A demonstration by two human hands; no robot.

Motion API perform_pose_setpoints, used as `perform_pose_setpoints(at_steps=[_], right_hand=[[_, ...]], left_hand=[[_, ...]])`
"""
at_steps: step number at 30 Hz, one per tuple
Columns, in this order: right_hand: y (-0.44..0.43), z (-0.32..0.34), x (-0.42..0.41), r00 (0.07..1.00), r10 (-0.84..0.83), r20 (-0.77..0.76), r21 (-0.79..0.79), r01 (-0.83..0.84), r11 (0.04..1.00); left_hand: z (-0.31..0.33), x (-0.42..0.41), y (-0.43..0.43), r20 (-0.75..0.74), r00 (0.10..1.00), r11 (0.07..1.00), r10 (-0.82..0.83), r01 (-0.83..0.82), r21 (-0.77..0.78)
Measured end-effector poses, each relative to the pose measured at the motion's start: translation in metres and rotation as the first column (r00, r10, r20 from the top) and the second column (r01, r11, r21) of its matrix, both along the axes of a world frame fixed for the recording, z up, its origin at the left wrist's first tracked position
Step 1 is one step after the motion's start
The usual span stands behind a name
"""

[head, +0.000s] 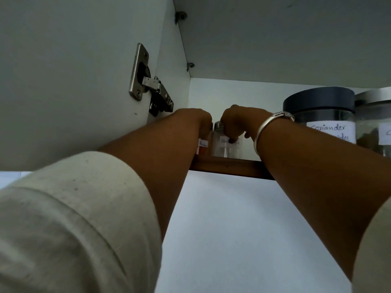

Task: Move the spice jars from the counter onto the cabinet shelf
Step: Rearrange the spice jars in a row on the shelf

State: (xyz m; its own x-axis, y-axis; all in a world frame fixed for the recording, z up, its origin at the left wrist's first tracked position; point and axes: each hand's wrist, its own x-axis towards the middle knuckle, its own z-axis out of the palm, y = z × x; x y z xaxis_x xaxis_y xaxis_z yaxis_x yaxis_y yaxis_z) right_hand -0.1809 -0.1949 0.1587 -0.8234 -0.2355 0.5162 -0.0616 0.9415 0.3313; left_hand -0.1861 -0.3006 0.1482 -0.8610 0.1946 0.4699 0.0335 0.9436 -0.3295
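Up at the shelf's front edge, we log the left hand (195, 121) curled down over the red-powder jar (204, 148), fingers wrapped round its upper part, with only a label strip and a sliver of orange showing below. The right hand (239, 120) is curled the same way round the clear jar (227, 150), one fingertip lying across its handwritten label. Both jars are upright and side by side, touching or nearly so; we cannot tell which. They sit just behind the brown lip of the shelf (228, 166), and that lip hides their bases, so we cannot confirm that either is fully set down. We judge that to be the main risk: if a jar is let go before its base is flat, it could tip forward over the lip. The knuckles are also crowded, so drawing one hand back could nudge the neighbouring jar. Further right, the bangle (273, 123) sits near the black-lidded coriander jar (323, 117), which has a silver-lidded jar (374, 115) beside it, and a sideways sweep of that wrist might knock them. To the left, the forearm passes close under the hinge (149, 89) on the cabinet door (63, 81), where we think the rolled sleeve (74, 218) could snag. We are looking from below the shelf, so placement is largely by feel.
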Motion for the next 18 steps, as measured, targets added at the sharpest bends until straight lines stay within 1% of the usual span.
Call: perform_pose_setpoints(at_steps=[3, 6, 8, 10, 11, 14, 18], right_hand=[[0.001, -0.003, -0.004, 0.999, 0.03, -0.034, -0.035, -0.031, 0.999], [0.001, -0.007, -0.005, 0.997, 0.055, -0.044, -0.105, -0.06, 0.993], [-0.003, -0.011, -0.008, 0.996, 0.067, -0.062, -0.106, -0.074, 0.992], [-0.007, -0.015, -0.008, 0.985, 0.1, -0.143, -0.094, -0.114, 0.989], [-0.008, -0.016, -0.006, 0.977, 0.113, -0.181, -0.117, -0.135, 0.984], [-0.006, -0.019, 0.0, 0.96, 0.114, -0.255, -0.133, -0.151, 0.979], [-0.004, -0.026, 0.021, 0.931, 0.129, -0.343, -0.072, -0.163, 0.984]], left_hand=[[0.0, 0.0, 0.0, 0.006, 1.0, 0.999, -0.01, 0.01, 0.032], [0.0, 0.0, 0.001, 0.011, 0.999, 0.997, -0.032, 0.031, 0.07], [0.0, 0.004, 0.002, -0.04, 0.997, 0.994, -0.062, 0.065, 0.09], [0.0, 0.007, 0.004, -0.108, 0.988, 0.986, -0.107, 0.119, 0.119], [-0.001, 0.009, 0.004, -0.138, 0.982, 0.98, -0.128, 0.146, 0.134], [-0.005, 0.014, 0.003, -0.211, 0.964, 0.966, -0.162, 0.199, 0.168], [-0.013, 0.027, 0.001, -0.329, 0.919, 0.936, -0.217, 0.292, 0.199]])
